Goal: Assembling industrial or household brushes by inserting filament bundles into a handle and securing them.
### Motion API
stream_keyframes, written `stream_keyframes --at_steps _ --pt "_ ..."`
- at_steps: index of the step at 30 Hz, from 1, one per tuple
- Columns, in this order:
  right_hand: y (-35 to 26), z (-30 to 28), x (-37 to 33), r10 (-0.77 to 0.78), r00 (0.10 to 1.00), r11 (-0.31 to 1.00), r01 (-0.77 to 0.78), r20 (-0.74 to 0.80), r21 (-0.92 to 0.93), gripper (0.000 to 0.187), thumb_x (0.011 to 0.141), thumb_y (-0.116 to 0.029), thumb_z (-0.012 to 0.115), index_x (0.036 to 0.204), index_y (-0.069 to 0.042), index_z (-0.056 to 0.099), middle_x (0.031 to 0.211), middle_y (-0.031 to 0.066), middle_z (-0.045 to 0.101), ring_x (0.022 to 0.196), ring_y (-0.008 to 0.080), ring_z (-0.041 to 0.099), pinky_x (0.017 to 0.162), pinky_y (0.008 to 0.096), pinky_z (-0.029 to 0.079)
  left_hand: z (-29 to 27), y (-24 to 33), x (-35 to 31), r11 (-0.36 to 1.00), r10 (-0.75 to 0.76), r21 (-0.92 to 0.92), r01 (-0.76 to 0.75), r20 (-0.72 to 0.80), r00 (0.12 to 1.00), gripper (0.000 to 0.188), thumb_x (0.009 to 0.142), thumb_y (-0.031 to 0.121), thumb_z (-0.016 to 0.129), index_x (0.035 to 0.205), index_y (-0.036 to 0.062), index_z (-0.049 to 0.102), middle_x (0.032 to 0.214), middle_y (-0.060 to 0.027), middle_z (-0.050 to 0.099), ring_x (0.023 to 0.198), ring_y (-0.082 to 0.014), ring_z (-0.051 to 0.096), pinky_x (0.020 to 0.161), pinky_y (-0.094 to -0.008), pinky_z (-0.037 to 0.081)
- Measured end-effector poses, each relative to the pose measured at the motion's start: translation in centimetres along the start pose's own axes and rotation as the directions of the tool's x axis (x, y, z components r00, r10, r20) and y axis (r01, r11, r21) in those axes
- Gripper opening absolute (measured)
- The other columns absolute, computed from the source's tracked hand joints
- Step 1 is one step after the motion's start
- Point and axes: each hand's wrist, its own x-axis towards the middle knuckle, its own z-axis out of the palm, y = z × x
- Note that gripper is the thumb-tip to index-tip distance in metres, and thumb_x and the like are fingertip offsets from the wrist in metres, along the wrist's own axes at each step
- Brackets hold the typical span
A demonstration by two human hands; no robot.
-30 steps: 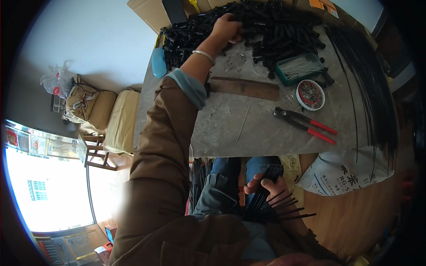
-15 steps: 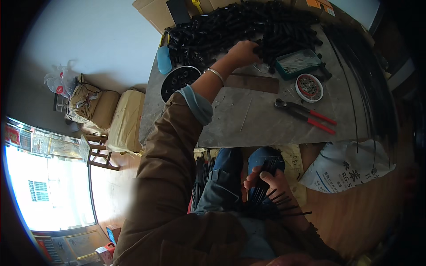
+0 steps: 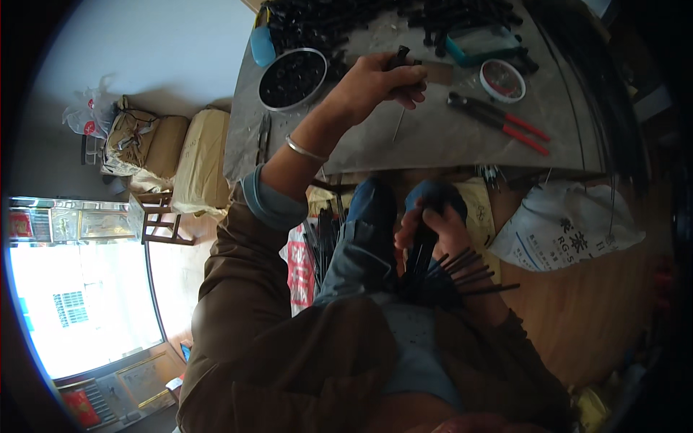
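Over the table's near half, my left hand (image 3: 382,83) is closed around a short black tube-like piece (image 3: 401,55), whose end sticks up past the fingers. A metal bangle (image 3: 306,149) circles that wrist. My right hand (image 3: 442,225) rests low by my knees, gripping a bundle of thin black rods (image 3: 465,271) that fan out below the wrist. The upper end of this bundle is dark and hard to make out. Beyond my left hand lies a heap of similar black pieces (image 3: 317,29). End-cutting pliers (image 3: 505,128) with red handles lie to its right.
A round bowl of small black parts (image 3: 294,52) stands left on the grey table (image 3: 346,155). To the right are a teal box (image 3: 462,54), a white dish (image 3: 503,99) and long black strands (image 3: 585,79). A white sack (image 3: 563,231) sits on the floor; wrapped bundles (image 3: 202,159) stand left.
My left hand has drawn back from the heap with a black piece in it. The view has tipped downward, and my right hand keeps its hold on the rods.
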Motion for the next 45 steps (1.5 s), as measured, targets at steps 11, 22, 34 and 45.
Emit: stream_keyframes --at_steps 11,22,34,45 --pt "1.4 5.3 -0.9 -0.087 0.995 0.957 0.071 -0.046 -0.281 0.022 0.097 -0.021 0.048 0.105 -0.001 0.052 0.084 0.011 0.062 0.077 0.0263 0.067 0.069 0.039 0.058 5.7 -8.2 -15.4 0.689 -0.207 -0.725 -0.011 -0.212 0.955 0.017 0.092 0.013 0.059 0.106 0.0028 0.06 0.093 -0.0062 0.064 0.086 -0.0176 0.064 0.076 -0.033 0.054" --pt "2.5 7.4 -1.4 -0.123 0.979 0.919 0.051 -0.162 -0.392 0.022 0.096 -0.021 0.05 0.105 -0.001 0.054 0.086 0.0126 0.064 0.075 0.0251 0.067 0.067 0.0382 0.058 4.9 -8.0 -15.9 0.713 -0.106 -0.698 -0.066 -0.201 0.974 0.017 0.091 0.01 0.06 0.108 0.0042 0.06 0.098 -0.0116 0.065 0.085 -0.0209 0.066 0.072 -0.0333 0.056" --pt "2.9 7.2 -0.3 -0.164 0.974 0.896 0.082 -0.153 -0.436 0.021 0.096 -0.021 0.051 0.104 -0.001 0.055 0.084 0.0104 0.063 0.07 0.0206 0.065 0.064 0.0366 0.058 3.9 -7.7 -15.6 0.682 -0.077 -0.723 -0.107 -0.216 0.973 0.016 0.089 0.003 0.059 0.105 0.0003 0.057 0.097 -0.0176 0.066 0.086 -0.0266 0.067 0.077 -0.036 0.056" --pt "3.6 7.2 0.1 -0.172 0.978 0.871 0.094 -0.121 -0.482 0.022 0.096 -0.022 0.051 0.103 -0.001 0.055 0.083 0.0096 0.062 0.069 0.0195 0.064 0.063 0.0359 0.058 4.0 -8.7 -15.7 0.582 -0.166 -0.805 -0.111 -0.251 0.954 0.016 0.086 0.006 0.067 0.099 0.0011 0.06 0.091 -0.0125 0.064 0.084 -0.0233 0.066 0.074 -0.0351 0.056"
